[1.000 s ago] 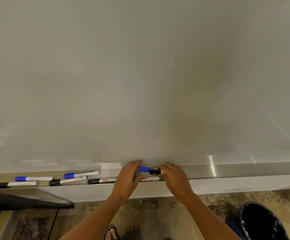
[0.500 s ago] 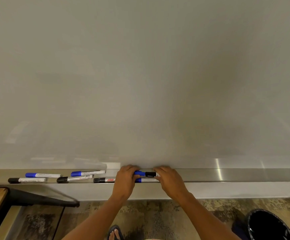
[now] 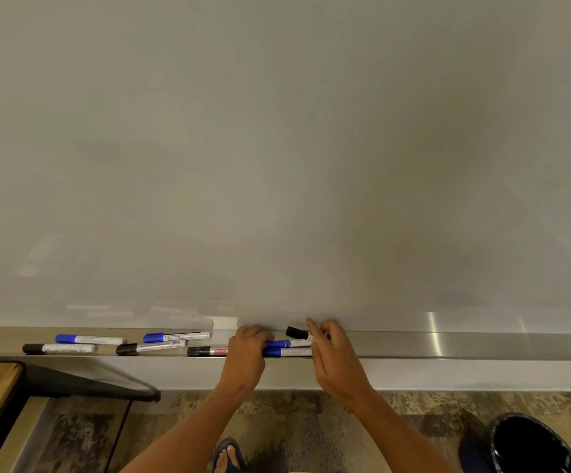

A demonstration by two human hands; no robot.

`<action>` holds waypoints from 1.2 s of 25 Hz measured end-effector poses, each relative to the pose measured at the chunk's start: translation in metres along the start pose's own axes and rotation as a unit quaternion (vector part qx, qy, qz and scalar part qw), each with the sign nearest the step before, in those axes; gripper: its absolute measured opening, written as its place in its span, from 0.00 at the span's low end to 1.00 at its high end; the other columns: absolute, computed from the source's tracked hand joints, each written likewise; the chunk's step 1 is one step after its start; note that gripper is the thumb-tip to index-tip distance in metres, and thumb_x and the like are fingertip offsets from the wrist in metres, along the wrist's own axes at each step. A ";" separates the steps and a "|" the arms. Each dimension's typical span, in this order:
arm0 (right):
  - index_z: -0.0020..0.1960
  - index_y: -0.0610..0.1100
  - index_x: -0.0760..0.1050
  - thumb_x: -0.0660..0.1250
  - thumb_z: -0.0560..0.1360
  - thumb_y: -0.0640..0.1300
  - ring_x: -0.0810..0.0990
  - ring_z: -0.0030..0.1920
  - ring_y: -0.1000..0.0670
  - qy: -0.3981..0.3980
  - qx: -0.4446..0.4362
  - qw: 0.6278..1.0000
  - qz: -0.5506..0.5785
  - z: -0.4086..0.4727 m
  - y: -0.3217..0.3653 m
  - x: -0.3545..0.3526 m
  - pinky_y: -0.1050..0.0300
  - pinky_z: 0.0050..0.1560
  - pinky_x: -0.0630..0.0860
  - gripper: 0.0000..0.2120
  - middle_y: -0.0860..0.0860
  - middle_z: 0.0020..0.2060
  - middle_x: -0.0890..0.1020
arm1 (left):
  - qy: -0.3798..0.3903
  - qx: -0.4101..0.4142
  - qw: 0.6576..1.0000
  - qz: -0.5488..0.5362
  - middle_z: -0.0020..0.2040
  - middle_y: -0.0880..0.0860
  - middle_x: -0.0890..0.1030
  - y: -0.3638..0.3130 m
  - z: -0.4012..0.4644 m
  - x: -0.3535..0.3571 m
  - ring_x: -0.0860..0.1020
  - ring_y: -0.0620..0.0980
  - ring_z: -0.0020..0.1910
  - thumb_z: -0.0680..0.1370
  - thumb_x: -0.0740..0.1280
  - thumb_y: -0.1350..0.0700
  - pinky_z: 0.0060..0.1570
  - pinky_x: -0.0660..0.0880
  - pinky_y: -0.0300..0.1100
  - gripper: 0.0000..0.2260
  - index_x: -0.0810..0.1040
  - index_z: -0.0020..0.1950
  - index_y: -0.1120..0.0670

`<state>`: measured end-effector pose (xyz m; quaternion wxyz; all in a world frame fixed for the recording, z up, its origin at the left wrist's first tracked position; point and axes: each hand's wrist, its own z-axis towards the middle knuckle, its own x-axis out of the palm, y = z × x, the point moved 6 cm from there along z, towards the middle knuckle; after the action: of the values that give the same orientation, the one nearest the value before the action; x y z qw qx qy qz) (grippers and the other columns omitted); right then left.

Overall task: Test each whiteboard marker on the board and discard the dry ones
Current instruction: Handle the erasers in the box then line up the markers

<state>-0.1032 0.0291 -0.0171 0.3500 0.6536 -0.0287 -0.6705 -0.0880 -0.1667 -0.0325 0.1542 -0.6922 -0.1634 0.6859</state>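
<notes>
Picking stage: right hand (image 3: 333,353) pinches a black-capped marker (image 3: 299,333) off the tray (image 3: 447,346), left hand (image 3: 246,349) curls over two blue markers (image 3: 282,348) beside it; next, likely uncapping and a stroke on the board (image 3: 277,148).

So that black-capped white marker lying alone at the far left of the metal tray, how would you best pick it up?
Pinch the black-capped white marker across its white barrel, midway along, coming from above and the front. It lies flat, lengthwise along the metal tray, with the whiteboard behind it, so the open front suits fingers best.
</notes>
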 end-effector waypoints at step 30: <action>0.60 0.43 0.81 0.75 0.73 0.39 0.77 0.58 0.46 -0.095 0.105 0.990 0.005 0.009 -0.002 0.014 0.51 0.56 0.81 0.16 0.48 0.56 0.81 | -0.015 -0.044 0.994 -0.099 0.55 0.52 0.81 0.004 0.001 -0.016 0.78 0.49 0.53 0.80 0.66 0.57 0.60 0.76 0.42 0.08 0.77 0.58 0.54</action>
<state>-0.1109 0.0192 -0.0285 0.2786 0.6196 -0.1353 -0.7213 -0.0892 -0.1776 -0.0197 0.1882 -0.6680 -0.2636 0.6700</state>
